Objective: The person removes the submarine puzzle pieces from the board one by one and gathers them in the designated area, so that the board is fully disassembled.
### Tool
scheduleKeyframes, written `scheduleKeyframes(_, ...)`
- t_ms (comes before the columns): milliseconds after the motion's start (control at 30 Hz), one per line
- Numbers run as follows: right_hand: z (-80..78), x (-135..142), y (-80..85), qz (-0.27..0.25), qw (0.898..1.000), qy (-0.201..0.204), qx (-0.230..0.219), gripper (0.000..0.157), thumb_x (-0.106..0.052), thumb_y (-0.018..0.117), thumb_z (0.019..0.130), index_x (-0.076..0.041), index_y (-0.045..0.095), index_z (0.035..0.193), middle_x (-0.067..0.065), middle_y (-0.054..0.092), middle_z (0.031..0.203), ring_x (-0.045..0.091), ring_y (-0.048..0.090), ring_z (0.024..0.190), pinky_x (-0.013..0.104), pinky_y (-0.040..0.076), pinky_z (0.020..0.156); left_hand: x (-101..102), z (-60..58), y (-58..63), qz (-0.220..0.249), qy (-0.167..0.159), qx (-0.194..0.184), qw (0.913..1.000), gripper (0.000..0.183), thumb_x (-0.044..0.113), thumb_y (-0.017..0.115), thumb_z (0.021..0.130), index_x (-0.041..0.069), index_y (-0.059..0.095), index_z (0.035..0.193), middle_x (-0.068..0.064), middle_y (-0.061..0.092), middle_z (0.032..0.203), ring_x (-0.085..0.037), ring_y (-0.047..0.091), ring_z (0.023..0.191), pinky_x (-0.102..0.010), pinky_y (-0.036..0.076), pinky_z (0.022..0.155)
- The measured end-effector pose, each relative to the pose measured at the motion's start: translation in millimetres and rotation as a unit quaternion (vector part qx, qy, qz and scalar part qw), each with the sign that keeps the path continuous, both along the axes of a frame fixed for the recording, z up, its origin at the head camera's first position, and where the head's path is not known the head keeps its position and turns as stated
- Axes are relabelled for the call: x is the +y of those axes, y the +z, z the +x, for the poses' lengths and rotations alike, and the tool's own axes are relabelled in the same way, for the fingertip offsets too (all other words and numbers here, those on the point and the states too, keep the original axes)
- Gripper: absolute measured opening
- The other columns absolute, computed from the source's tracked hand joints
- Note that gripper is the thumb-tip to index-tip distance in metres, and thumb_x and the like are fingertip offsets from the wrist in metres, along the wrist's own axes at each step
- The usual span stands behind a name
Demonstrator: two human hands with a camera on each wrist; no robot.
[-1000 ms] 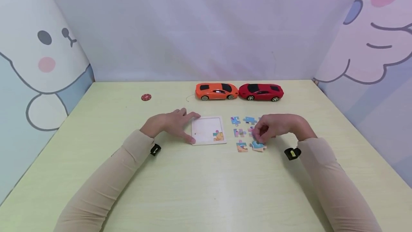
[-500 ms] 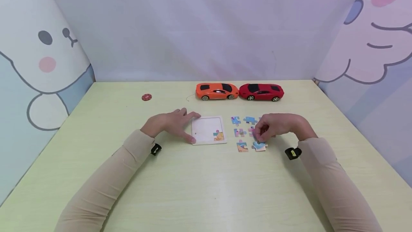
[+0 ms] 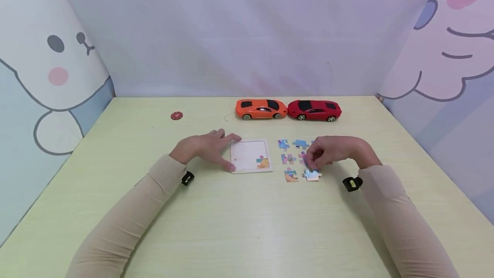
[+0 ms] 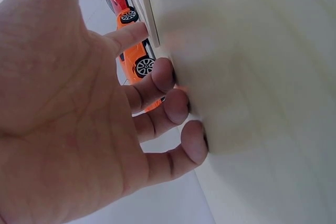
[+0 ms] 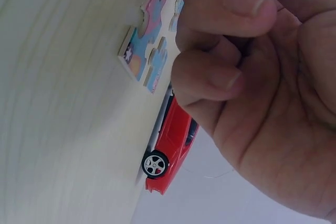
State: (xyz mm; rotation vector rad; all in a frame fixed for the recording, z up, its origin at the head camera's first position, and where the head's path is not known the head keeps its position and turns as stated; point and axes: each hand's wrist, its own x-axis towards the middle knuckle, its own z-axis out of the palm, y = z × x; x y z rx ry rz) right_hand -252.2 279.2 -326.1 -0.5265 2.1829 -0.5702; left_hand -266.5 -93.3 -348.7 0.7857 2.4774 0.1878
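Note:
A square white puzzle board (image 3: 246, 153) lies flat mid-table, with one yellow-orange puzzle piece (image 3: 263, 164) in its lower right corner. My left hand (image 3: 210, 147) is spread at the board's left side, thumb and index finger touching its two left corners. The left wrist view shows the other fingertips down at the tabletop. To the right, my right hand (image 3: 335, 149) pinches the upper edge of a light blue puzzle piece (image 3: 312, 175) between thumb and fingertips. Several loose pieces lie beside it, among them a blue one (image 3: 300, 143) and a tan one (image 3: 291, 176); the hand partly hides others.
An orange toy car (image 3: 261, 109) and a red toy car (image 3: 314, 110) stand nose to tail near the back edge. A red round chip (image 3: 176, 116) lies at the back left. A printed curtain surrounds the pale wooden table (image 3: 254, 226).
The light blue piece under my right fingertips has shifted slightly right and changed its tilt, now looking paler. My left hand stays at the board.

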Motion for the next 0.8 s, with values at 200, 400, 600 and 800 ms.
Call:
scheduleKeyframes(200, 0.1, 0.1, -0.1, 0.003, 1.000, -0.004, 0.002, 0.006, -0.016, 0.072, 0.094, -0.010, 0.069, 0.091, 0.003, 0.057, 0.084, 0.018, 0.053, 0.077, 0.026, 0.042, 0.066, -0.6, 0.5, 0.1, 0.002, 0.002, -0.004, 1.0000, 0.100, 0.067, 0.071, 0.080, 0.030, 0.022, 0.158, -0.014, 0.040, 0.134, -0.030, 0.041, 0.122, -0.053, 0.042, 0.098)
scheduleKeyframes(400, 0.5, -0.2, 0.0, -0.005, 1.000, -0.002, 0.008, 0.007, -0.017, 0.072, 0.094, -0.010, 0.069, 0.092, 0.003, 0.058, 0.084, 0.019, 0.053, 0.079, 0.028, 0.042, 0.068, -1.0, 0.1, -0.6, 0.002, 0.003, -0.001, 1.0000, 0.100, 0.068, 0.071, 0.079, 0.031, 0.023, 0.158, -0.015, 0.040, 0.135, -0.030, 0.041, 0.122, -0.054, 0.041, 0.098)
scheduleKeyframes(600, 1.6, 0.4, 1.5, -0.021, 0.999, 0.003, 0.024, 0.009, -0.019, 0.072, 0.093, -0.010, 0.070, 0.096, 0.003, 0.059, 0.087, 0.021, 0.053, 0.086, 0.031, 0.043, 0.072, -1.0, -0.1, -1.2, 0.003, 0.004, 0.001, 1.0000, 0.100, 0.069, 0.071, 0.079, 0.030, 0.023, 0.158, -0.015, 0.039, 0.137, -0.030, 0.040, 0.124, -0.055, 0.041, 0.099)
scheduleKeyframes(800, -0.4, -2.1, -2.4, -0.042, 0.998, 0.021, 0.051, 0.006, -0.021, 0.072, 0.094, -0.015, 0.072, 0.096, 0.002, 0.059, 0.087, 0.019, 0.054, 0.085, 0.028, 0.043, 0.071, -1.4, -0.5, -2.7, 0.003, 0.003, 0.000, 1.0000, 0.101, 0.070, 0.071, 0.078, 0.030, 0.022, 0.158, -0.015, 0.039, 0.138, -0.031, 0.040, 0.124, -0.055, 0.040, 0.100)
